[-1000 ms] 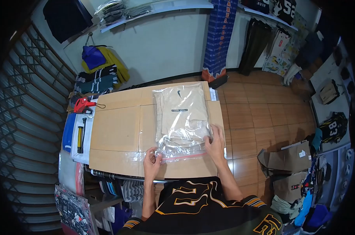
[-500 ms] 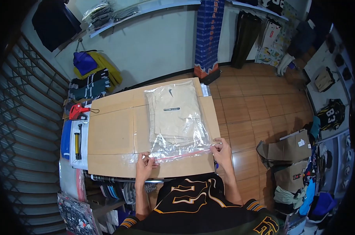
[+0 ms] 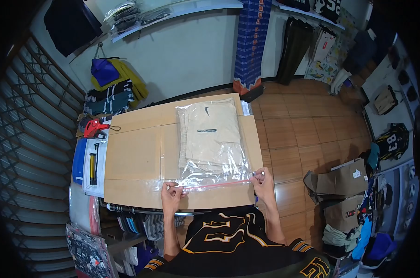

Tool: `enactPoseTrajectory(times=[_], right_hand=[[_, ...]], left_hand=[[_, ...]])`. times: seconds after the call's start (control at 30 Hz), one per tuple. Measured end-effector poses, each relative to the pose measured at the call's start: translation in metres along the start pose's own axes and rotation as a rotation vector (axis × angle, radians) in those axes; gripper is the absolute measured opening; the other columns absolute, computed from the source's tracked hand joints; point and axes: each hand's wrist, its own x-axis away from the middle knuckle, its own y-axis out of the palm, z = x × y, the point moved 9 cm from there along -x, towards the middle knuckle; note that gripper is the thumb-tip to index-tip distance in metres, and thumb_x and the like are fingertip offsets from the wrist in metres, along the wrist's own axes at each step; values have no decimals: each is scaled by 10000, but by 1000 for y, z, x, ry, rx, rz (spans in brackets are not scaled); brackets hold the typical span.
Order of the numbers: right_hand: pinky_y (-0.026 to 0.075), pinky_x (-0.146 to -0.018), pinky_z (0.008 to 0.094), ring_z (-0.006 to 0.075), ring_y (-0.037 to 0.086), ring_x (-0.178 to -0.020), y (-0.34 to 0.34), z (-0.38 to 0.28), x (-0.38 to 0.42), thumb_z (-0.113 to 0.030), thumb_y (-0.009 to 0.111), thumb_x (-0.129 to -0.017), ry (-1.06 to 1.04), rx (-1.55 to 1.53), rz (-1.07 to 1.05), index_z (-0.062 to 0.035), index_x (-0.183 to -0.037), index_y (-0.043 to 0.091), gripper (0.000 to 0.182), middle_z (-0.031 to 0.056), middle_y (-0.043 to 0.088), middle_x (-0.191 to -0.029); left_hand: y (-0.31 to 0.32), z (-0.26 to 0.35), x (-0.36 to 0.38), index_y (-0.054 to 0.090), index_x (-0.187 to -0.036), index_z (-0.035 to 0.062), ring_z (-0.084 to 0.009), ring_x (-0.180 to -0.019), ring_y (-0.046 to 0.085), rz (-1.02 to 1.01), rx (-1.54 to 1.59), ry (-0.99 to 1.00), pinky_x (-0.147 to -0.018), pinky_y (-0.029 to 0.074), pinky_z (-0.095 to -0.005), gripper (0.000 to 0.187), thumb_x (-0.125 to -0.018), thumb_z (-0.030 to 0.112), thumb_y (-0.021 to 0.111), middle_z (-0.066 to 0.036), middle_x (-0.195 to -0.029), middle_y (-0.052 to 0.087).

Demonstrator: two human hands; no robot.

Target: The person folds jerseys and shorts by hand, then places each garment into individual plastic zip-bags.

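Observation:
A folded beige garment (image 3: 211, 141) with a dark swoosh and a small dark label lies inside a clear plastic bag (image 3: 205, 176). The bag rests flat on a cardboard-covered table (image 3: 132, 153), its pink-red zip strip (image 3: 219, 184) along the edge nearest me. My left hand (image 3: 172, 194) pinches the left end of that zip edge between thumb and fingers. At the opposite end, my right hand (image 3: 263, 184) pinches the right corner of the bag. The strip runs nearly straight between both hands.
On the table's left sit a red tape dispenser (image 3: 96, 129) and a yellow-and-black cylindrical tool (image 3: 93, 167). Opened cardboard boxes (image 3: 339, 178) stand on the floor to the right. Folded dark clothes (image 3: 109, 100) are stacked beyond the far left corner. A metal folding gate (image 3: 34, 139) borders the left side.
Both hands keep their pinch on the bag's zip edge. The right fingers have shifted slightly at the corner. The whole view has moved a little as the head turned.

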Motion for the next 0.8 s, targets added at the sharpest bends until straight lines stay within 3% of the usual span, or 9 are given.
enactPoseTrajectory(times=[0.23,0.4,0.7,0.8], right_hand=[[456,-587,251,87,565,-654,-3,-1,-1,4,679,-875,-74,150,32,-13,-1030,462,267,95,659,-777],[478,-632,286,139,583,-682,-2,-1,-1,-47,685,-869,6,174,-18,6,-1057,491,276,111,663,-808],[410,-536,253,68,515,-618,3,0,-1,11,678,-864,-106,113,-13,-25,-1010,433,287,60,604,-718],[449,-596,285,112,521,-638,2,7,0,-39,705,-852,-43,137,-1,-7,-1035,460,307,79,615,-779]], left_hand=[[3,4,6,396,-1057,52,-160,-711,684,25,56,-20,-623,599,-264,285,-943,28,656,-113,-849,662],[5,13,7,408,-1059,43,-168,-734,692,-12,52,-43,-639,601,-268,265,-949,38,649,-119,-868,655],[1,4,5,410,-1052,50,-158,-739,693,7,39,27,-648,597,-260,264,-949,40,653,-107,-859,660],[1,3,5,407,-1050,58,-155,-730,690,26,46,32,-639,592,-254,270,-949,44,657,-109,-850,665]])
